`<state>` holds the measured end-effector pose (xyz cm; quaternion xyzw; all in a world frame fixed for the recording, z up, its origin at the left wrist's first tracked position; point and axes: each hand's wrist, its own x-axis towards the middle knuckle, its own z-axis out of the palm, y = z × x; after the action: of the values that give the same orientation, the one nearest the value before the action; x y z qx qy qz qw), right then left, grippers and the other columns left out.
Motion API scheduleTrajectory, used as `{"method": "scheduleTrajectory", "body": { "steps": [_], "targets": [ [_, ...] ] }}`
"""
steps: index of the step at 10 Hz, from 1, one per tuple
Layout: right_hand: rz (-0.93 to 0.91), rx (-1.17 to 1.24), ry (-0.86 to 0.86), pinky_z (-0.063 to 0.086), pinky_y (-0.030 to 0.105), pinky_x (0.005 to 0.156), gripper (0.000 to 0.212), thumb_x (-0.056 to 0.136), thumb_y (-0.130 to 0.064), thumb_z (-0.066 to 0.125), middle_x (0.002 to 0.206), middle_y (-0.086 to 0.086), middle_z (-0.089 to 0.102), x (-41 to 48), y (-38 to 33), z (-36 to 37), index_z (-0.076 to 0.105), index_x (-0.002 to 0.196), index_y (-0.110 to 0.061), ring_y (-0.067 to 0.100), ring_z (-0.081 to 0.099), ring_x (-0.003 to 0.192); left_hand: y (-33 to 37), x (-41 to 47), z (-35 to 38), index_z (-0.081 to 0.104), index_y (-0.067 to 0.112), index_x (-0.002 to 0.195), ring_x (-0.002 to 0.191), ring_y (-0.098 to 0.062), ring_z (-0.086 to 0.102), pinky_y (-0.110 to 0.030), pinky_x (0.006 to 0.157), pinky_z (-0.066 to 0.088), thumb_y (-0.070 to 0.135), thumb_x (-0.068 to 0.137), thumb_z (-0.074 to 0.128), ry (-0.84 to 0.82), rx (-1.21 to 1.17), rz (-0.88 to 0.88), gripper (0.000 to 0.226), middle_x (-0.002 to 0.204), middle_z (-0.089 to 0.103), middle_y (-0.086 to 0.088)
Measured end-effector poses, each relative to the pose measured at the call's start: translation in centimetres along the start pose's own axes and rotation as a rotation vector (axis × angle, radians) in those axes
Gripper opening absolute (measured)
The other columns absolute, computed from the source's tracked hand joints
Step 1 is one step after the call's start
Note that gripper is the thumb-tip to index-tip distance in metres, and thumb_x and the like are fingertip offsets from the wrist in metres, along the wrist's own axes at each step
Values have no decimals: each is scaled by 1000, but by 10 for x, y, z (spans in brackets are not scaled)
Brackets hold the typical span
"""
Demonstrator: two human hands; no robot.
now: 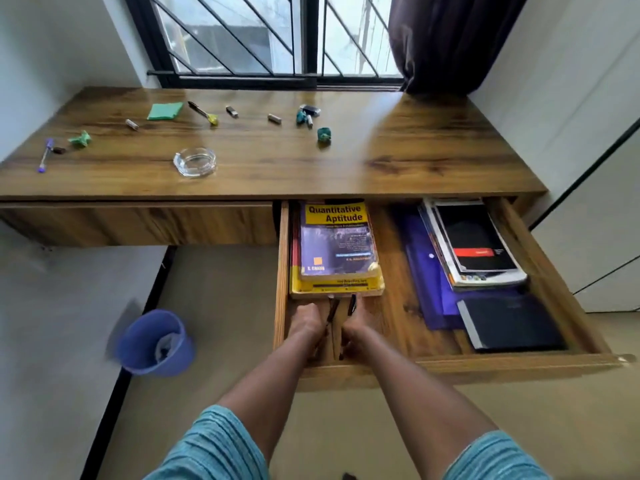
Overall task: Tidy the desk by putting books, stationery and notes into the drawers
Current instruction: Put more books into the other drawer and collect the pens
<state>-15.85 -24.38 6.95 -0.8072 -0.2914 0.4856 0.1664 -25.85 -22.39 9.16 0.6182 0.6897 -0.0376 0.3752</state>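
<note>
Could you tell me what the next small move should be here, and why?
Probably release the pens so that they lie on the drawer floor. The left hand and right hand are low in the open drawer, each seemingly gripping one just in front of the books, over bare wood. More stationery waits on the desk.

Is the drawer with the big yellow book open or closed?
Open. The drawer is pulled far out from under the desk, so the yellow book and purple folder inside it show.
</note>
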Motion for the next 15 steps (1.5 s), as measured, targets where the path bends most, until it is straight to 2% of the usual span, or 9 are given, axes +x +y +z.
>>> {"method": "scheduleTrajectory", "body": {
  "steps": [2, 4, 5, 7, 8, 9, 11, 13, 15],
  "targets": [
    [50, 89, -49, 57, 38, 76, 71, 99, -21, 41, 116, 16, 55, 10, 9, 16, -7, 148, -40, 32, 65, 95, -8, -1, 11, 65, 4, 112, 104, -28, 63, -32, 84, 50, 11, 95, 50, 76, 41, -26, 24, 111, 66, -15],
    [-98, -6, 10, 35, 37, 105, 63, 97, -17, 44, 149, 16, 31, 6, 8, 28, 11, 151, -12, 32, 39, 132, -6, 3, 16, 64, 5, 112, 107, -30, 64, -34, 86, 52, 15, 95, 53, 113, 137, -13, 23, 113, 66, -15],
    [-153, -1, 17, 37, 36, 103, 60, 95, -15, 47, 143, 17, 39, 7, 14, 29, 19, 147, -6, 32, 42, 129, -4, -2, 10, 64, 4, 114, 110, -30, 63, -33, 87, 51, 12, 97, 49, 146, 210, -12, 24, 115, 64, -15],
    [-48, -59, 18, 43, 40, 102, 61, 99, -33, 33, 140, 15, 43, 5, 5, 30, 5, 152, -23, 31, 51, 122, 1, -9, 4, 64, 4, 113, 110, -30, 62, -32, 86, 50, 10, 97, 48, 133, 190, 14, 24, 117, 64, -15],
    [38, 45, 14, 52, 39, 91, 58, 95, -52, 22, 122, 17, 56, 3, -2, 33, 22, 148, -29, 31, 62, 103, 1, -12, 1, 64, 4, 111, 106, -30, 63, -33, 84, 51, 10, 97, 47, 136, 165, 23, 23, 115, 64, -14],
    [120, 189, 61, 55, 38, 85, 60, 97, -54, 10, 111, 17, 62, -10, -15, 18, 42, 129, -16, 32, 65, 96, 5, -17, -12, 63, 4, 109, 104, -32, 62, -35, 83, 49, 12, 96, 45, 135, 164, 70, 23, 114, 63, -15],
    [-85, -45, 206, 52, 45, 88, 35, 99, -9, 30, 123, 15, 59, -21, -64, -15, 46, 129, -2, 35, 60, 107, 16, -30, -62, 66, 8, 109, 106, -32, 63, -36, 88, 52, 23, 94, 52, 249, 164, 192, 25, 116, 64, -15],
    [-217, -184, 201, 47, 39, 96, 39, 91, -7, 47, 130, 16, 56, -44, -120, -12, 47, 130, 0, 34, 56, 118, 9, -30, -111, 67, 11, 110, 110, -30, 61, -34, 87, 50, 28, 94, 49, 423, 182, 158, 29, 117, 65, -12],
    [-259, -142, 208, 52, 43, 90, 36, 88, -10, 46, 120, 13, 63, -37, -184, 34, 56, 123, -5, 35, 62, 108, -16, -1, -169, 67, 12, 111, 109, -28, 62, -36, 88, 51, 31, 95, 48, 513, 252, 175, 32, 116, 66, -10]
  ]
}}
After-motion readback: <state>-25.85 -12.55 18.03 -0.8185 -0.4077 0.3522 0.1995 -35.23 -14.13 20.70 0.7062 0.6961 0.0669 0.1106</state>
